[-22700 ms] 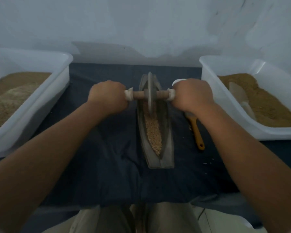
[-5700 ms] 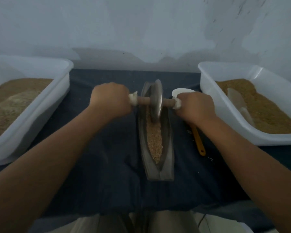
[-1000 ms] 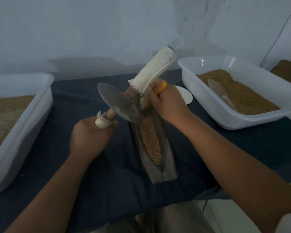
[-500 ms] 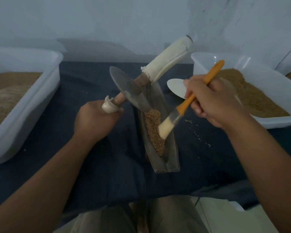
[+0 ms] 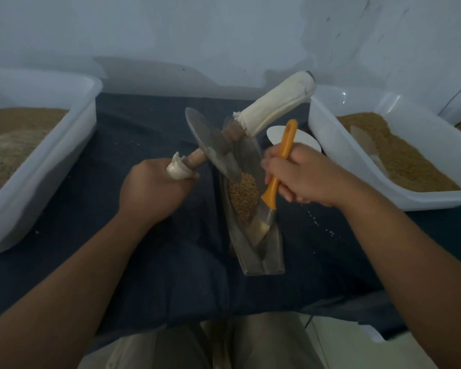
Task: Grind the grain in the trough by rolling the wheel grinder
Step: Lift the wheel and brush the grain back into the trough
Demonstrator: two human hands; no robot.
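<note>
Below our right hand (image 5: 304,179), which grips the orange brush (image 5: 276,179), bristles touch the trough (image 5: 266,259) beside the grain (image 5: 242,194). Our left hand (image 5: 151,194) clenches one handle, tilting the wheel grinder (image 5: 213,145) up, its rim meeting the grain.

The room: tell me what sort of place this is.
Probably a small hand-milling workstation, not a home kitchen. A metal trough of grain sits on a dark cloth, flanked by plastic tubs of grain, against a bare wall.

Single head-worn view looks steeply down, close over the cloth-covered table (image 5: 149,262).
</note>
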